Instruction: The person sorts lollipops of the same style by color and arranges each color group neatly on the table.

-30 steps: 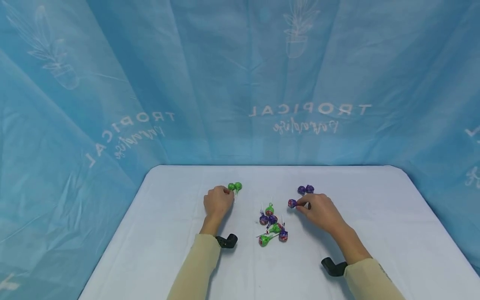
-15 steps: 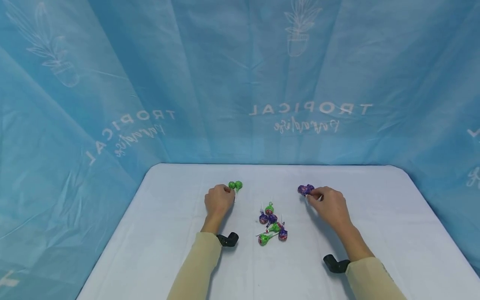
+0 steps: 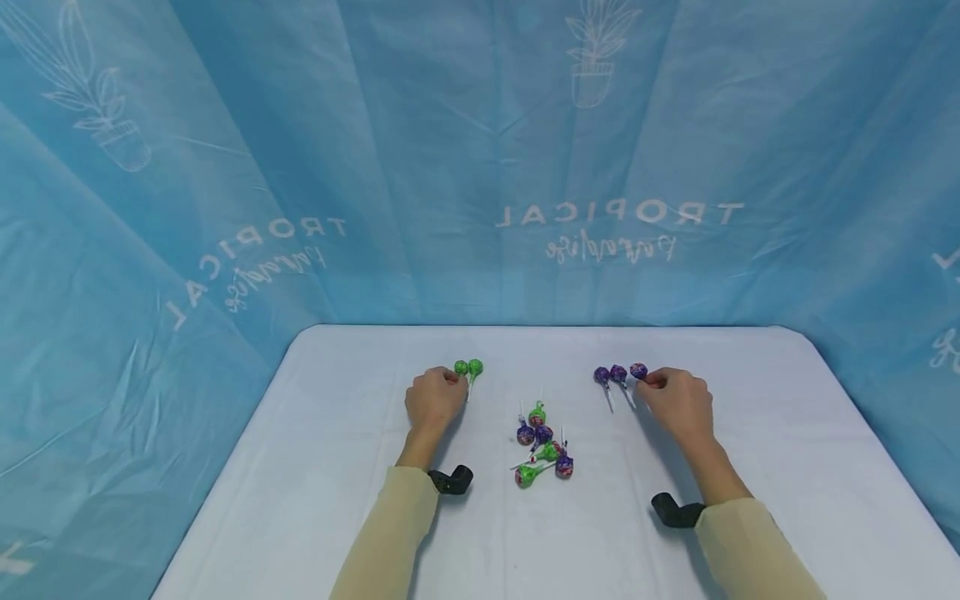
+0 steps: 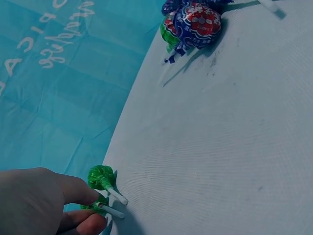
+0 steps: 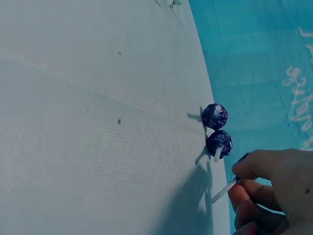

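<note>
My left hand (image 3: 435, 400) is at the far left of the candy, its thumb and forefinger around a green lollipop (image 4: 100, 204) near its head. Beside it lies another green lollipop (image 3: 476, 367), stick toward me. At the right, my right hand (image 3: 678, 404) pinches a purple lollipop (image 3: 638, 371) just below the head; its white stick (image 5: 224, 192) sticks out below the fingers in the right wrist view. Left of it lie two purple lollipops (image 3: 618, 373), side by side with sticks toward me. Between the hands is a loose pile of green and purple lollipops (image 3: 543, 435).
A white cloth covers the table (image 3: 360, 367). Blue printed curtains (image 3: 420, 167) hang behind it and at both sides. Each wrist wears a black camera mount (image 3: 452, 481).
My right hand has carried its purple lollipop back and to the right, past the two lying purple ones, to the right end of their row. My left hand has stayed nearly still.
</note>
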Demonstrator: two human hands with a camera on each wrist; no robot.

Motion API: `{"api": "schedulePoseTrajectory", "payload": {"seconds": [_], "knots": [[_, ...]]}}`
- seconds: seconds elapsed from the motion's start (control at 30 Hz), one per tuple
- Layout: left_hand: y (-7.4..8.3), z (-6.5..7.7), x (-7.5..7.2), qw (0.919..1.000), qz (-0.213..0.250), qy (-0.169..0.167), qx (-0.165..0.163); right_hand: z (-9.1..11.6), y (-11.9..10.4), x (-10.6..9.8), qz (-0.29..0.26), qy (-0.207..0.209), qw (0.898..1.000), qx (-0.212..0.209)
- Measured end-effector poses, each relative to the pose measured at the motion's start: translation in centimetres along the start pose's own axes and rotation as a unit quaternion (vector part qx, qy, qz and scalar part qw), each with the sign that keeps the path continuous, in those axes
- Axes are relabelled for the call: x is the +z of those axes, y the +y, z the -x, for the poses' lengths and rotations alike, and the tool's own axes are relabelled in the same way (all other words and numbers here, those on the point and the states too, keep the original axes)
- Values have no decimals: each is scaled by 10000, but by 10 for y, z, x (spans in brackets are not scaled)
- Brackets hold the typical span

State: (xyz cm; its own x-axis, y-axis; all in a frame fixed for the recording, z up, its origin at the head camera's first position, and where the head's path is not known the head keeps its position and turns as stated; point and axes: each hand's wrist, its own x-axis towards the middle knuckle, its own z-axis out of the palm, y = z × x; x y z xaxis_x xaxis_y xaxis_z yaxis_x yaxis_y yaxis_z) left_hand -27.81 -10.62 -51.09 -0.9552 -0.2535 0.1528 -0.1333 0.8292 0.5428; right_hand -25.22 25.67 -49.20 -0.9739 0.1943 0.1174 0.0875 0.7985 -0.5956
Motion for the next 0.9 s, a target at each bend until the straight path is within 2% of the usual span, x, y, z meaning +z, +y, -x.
{"api": "schedulePoseTrajectory", "payload": {"seconds": [0.3,0.53,0.73,0.9], "knots": [[3,4,-8,9998,199,35,1,-6,4,3,14,-257,9986,457],[17,18,-16,9962,144,133,847,-10,3,6,-46,-333,9978,566],[37,37,-23,9860,-81,-301,1638,-12,5,8,48,-333,9974,633],[48,59,-27,9729,-303,-975,2074,-10,4,12,34,-339,9971,676]]}}
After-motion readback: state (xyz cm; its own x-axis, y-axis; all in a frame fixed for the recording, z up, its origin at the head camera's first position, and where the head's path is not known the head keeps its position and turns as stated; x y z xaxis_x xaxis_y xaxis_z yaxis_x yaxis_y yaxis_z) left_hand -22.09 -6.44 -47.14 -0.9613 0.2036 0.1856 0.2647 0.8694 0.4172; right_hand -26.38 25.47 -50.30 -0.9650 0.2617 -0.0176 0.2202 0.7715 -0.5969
